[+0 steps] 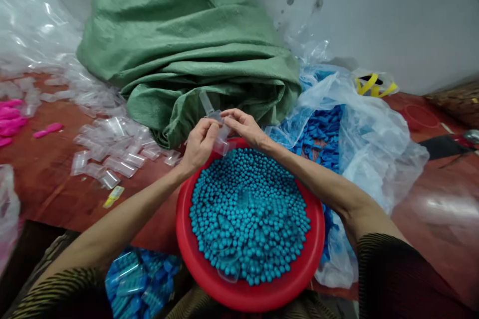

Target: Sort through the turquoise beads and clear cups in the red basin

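A round red basin (314,254) sits in front of me, filled with several small teal balls (250,209). Above its far rim my left hand (200,144) and my right hand (244,127) meet, and both pinch a small clear plastic case (220,132). The case has a clear flap sticking up to the left. Another clear case (229,265) lies on the balls near the basin's front rim.
A big green woven sack (187,45) lies behind the basin. Several clear plastic cases (112,152) are scattered on the red table at left, with pink pieces (13,117) at the far left. A clear bag of blue parts (322,132) sits to the right, and filled blue packs (142,284) lie below left.
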Tool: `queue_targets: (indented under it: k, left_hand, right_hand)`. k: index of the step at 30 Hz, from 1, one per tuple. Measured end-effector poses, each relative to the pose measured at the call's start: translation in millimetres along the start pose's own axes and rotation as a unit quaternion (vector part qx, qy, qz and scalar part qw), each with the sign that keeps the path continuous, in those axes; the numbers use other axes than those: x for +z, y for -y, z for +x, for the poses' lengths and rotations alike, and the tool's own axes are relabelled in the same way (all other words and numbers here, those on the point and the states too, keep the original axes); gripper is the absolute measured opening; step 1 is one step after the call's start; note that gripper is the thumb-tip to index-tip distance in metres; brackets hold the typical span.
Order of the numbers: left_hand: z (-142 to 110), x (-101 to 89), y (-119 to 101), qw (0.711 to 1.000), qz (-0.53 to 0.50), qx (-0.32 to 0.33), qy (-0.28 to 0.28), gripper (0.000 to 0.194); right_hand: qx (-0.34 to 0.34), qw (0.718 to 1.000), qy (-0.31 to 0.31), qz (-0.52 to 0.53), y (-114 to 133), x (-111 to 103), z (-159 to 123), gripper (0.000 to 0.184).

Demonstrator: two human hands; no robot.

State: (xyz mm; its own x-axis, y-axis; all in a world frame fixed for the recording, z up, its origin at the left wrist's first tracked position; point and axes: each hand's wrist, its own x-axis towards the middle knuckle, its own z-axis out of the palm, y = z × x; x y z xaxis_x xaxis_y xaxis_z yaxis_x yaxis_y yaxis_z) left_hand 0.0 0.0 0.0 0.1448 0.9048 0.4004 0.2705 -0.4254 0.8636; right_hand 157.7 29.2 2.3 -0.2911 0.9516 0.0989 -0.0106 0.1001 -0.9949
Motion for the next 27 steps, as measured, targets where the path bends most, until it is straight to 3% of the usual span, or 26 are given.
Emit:
queue_targets:
  k: [4,8,11,14,18,20,23,25,27]
  left_hand:
    - [-19.0,2.4,-8.7,0.984,0.135,0.120,0.005,0.016]
    - [-23.2,1.3,-5.4,0.973,0.177,0.151,-0.003,0.008]
    - [-15.7,-3.7,6.5,0.974,0.204,0.098,-0.014,0.013]
    - [-4.5,-10.6,25.5,0.971,0.237,0.003,0.023,0.023]
    - [1.6,-19.6,40.2,0.936,0.339,-0.051,0.082,0.036]
    - [-3.4,-23.7,35.8,0.918,0.392,-0.043,0.055,0.036]
    - [-21.8,-28.7,17.6,0.915,0.403,-0.008,0.022,0.034]
    - [-38.5,-29.5,3.2,0.914,0.401,0.012,0.062,0.030]
    - [-54.4,-26.5,-9.3,0.896,0.420,0.009,0.141,0.029]
  right_hand:
    - [-0.010,1.000,0.022,-0.004,7.9,-5.7,-26.2,0.033]
    - [0.025,0.996,0.065,-0.052,0.7,-7.8,-44.9,0.031]
    - [0.013,0.991,0.089,-0.097,-13.8,-8.6,-54.9,0.027]
    - [-0.011,0.978,0.122,-0.169,-26.2,-11.6,-61.6,0.026]
    - [-0.001,0.954,0.160,-0.255,-24.0,-19.1,-72.5,0.029]
    - [-0.022,0.935,0.143,-0.324,-14.1,-22.2,-82.8,0.027]
    - [-0.067,0.875,0.112,-0.466,5.2,-21.5,-102.8,0.022]
    - [-0.075,0.837,0.124,-0.528,14.6,-16.0,-114.4,0.022]
    - [-0.073,0.803,0.171,-0.566,16.8,-6.4,-121.1,0.021]
